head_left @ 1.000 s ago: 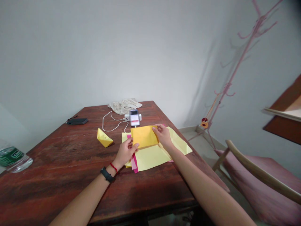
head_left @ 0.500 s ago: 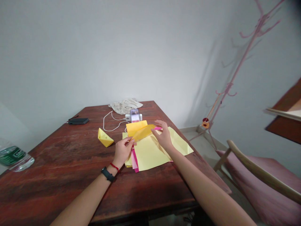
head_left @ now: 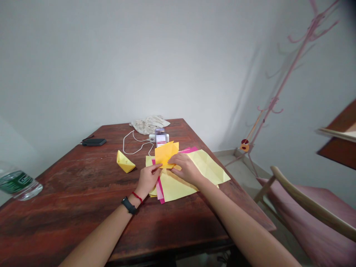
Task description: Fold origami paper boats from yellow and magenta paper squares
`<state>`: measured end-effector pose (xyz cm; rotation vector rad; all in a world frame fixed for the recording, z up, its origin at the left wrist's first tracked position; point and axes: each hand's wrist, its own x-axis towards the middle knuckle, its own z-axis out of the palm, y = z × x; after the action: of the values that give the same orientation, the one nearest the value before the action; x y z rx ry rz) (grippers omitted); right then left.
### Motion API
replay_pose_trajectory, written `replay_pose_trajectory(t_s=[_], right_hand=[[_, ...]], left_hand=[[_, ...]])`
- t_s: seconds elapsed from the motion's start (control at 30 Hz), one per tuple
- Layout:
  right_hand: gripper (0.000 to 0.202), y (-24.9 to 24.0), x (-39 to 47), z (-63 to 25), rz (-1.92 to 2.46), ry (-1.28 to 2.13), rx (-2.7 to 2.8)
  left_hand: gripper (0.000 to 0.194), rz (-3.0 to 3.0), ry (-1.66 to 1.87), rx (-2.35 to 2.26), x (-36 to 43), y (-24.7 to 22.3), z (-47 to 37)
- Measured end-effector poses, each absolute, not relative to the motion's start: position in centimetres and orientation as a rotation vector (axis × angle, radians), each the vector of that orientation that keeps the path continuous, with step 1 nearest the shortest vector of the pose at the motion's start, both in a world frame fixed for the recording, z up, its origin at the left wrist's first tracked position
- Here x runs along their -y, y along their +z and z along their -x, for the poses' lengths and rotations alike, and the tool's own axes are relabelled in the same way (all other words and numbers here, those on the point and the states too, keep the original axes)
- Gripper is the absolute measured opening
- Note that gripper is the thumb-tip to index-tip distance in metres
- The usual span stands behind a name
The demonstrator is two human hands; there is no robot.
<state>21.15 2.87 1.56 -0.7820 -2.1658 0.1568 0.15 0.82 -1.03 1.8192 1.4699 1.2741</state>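
An orange-yellow paper [head_left: 167, 152] is held above a pile of pale yellow [head_left: 178, 187] and pink sheets. My left hand [head_left: 148, 178] pinches its lower left edge between thumb and fingers. On its right side, my right hand [head_left: 185, 168] has its fingers curled against the paper, with the thumb below. Layers of the orange-yellow paper overlap at the top right. Left of the pile, a folded yellow paper boat [head_left: 125, 162] rests on the table.
On the wooden table [head_left: 83, 185] are a phone [head_left: 161, 139] on a white device with a cable, a crumpled cloth [head_left: 150, 124], a black power bank [head_left: 94, 142] and a water bottle [head_left: 19, 183]. A chair [head_left: 306, 207] and pink coat rack [head_left: 289, 70] stand right.
My right hand has moved left and down, toward my left hand. The orange-yellow paper's right part has come over to the left and now stands more upright. The view has shifted slightly.
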Motion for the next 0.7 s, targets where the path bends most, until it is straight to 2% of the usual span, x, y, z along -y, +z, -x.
replay_pose_trajectory(t_s=[0.43, 0.7], right_hand=[[0.015, 1.3, -2.6, -21.0, 0.905, 0.413, 2.249], [0.013, 1.6, -2.7, -21.3, 1.002, 0.550, 2.298]], left_hand=[[0.031, -1.764, 1.199, -1.357, -0.7, -1.0, -0.3], [0.035, -1.983, 1.124, -1.414, -1.1, -1.7, -0.1]])
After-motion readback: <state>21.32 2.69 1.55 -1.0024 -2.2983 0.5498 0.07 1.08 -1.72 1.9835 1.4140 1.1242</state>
